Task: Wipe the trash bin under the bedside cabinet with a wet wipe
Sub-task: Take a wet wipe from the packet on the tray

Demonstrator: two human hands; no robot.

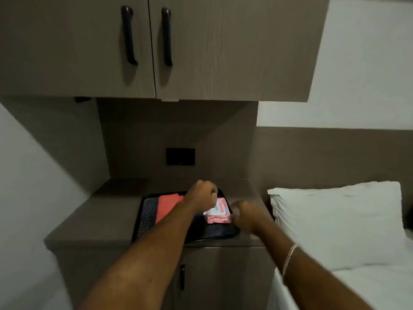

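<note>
A pink and white wet wipe pack (218, 212) lies on a black perforated tray (145, 220) on top of the bedside cabinet (93, 220). My left hand (201, 195) is over the pack's far end, fingers curled down onto it. My right hand (245, 214) is blurred and sits against the pack's right edge with its fingers curled; I cannot tell whether it grips anything. The trash bin is not in view.
A folded red cloth (166, 206) lies on the tray's left half. A bed with a white pillow (335, 220) is to the right. Upper cabinet doors (111, 52) hang overhead, and a black wall socket (180, 156) is behind the tray. The lower cabinet door has a dark handle (182, 276).
</note>
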